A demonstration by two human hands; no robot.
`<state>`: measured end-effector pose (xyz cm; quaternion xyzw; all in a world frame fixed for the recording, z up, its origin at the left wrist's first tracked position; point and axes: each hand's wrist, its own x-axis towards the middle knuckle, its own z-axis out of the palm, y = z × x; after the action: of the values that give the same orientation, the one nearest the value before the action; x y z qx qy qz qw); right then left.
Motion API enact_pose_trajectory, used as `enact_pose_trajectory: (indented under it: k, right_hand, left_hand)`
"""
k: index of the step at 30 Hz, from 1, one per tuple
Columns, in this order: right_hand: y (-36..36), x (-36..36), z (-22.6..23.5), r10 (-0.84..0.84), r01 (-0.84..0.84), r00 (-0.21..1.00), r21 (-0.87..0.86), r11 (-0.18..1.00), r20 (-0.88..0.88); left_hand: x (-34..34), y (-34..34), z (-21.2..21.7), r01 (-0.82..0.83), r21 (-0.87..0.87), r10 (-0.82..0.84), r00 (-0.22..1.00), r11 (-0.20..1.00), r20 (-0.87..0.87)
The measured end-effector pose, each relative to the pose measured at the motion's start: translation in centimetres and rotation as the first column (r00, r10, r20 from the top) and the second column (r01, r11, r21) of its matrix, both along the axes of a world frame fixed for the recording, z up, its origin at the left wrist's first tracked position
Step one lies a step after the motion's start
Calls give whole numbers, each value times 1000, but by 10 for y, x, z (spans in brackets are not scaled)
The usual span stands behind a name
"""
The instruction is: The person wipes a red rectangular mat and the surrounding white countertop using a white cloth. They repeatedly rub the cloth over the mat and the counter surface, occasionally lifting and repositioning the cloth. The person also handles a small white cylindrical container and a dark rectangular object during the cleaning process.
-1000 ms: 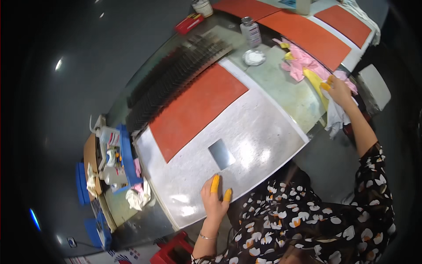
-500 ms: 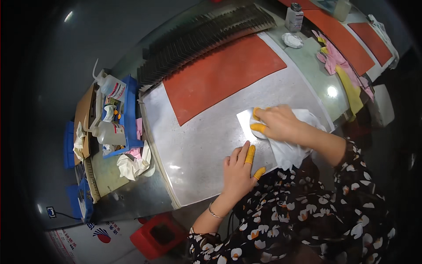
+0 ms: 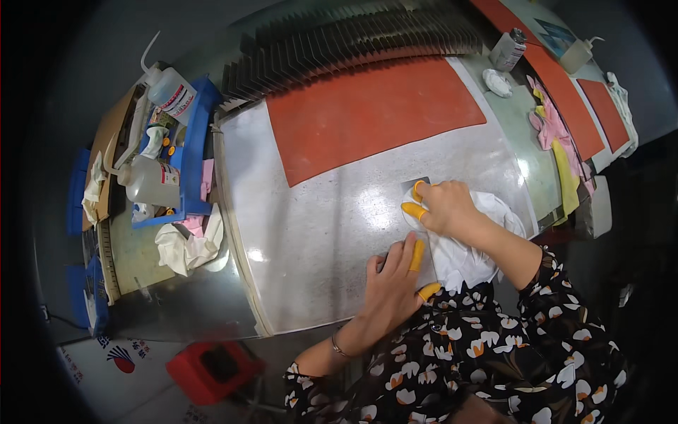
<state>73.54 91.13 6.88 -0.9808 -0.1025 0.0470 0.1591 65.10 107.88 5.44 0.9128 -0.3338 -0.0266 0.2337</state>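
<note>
My right hand (image 3: 450,208), with yellow finger cots on thumb and index finger, grips a white cloth (image 3: 470,247) and presses a fold of it onto a thin metal plate (image 3: 422,181). Only a dark far corner of the plate shows clearly; cloth and hands cover most of it. Nearer to me, my left hand (image 3: 392,279) lies palm down with its fingers stretched out at the plate's near end. It wears yellow cots too. A small dark edge shows beside its fingers. Under both hands is a grey-white sheet (image 3: 318,247).
Beyond lies an orange-red mat (image 3: 378,116), with a rack of upright thin plates (image 3: 353,53) behind it. At left, a blue bin (image 3: 201,116) holds squeeze bottles (image 3: 152,181). A metal-topped bottle (image 3: 508,51) and pink and yellow cloths (image 3: 554,134) are at right.
My right hand and the cloth remain pressed at the plate, which now looks dark instead of bright. My left hand has shifted slightly nearer to me. The whole view has turned a little.
</note>
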Motion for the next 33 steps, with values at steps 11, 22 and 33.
enact_pose_trajectory:
  k: [11,22,33]
  right_hand:
    - [0,-14,2,-7,4,998,-49,999,-65]
    - [7,26,-6,-58,60,997,-29,998,53]
    - [1,29,-3,-101,104,993,-49,993,61]
  left_hand:
    - [-3,11,-13,-18,-242,15,1000,970,-17]
    - [0,1,-5,-16,-86,18,1000,996,24]
    - [1,3,-4,10,-85,-7,999,996,33]
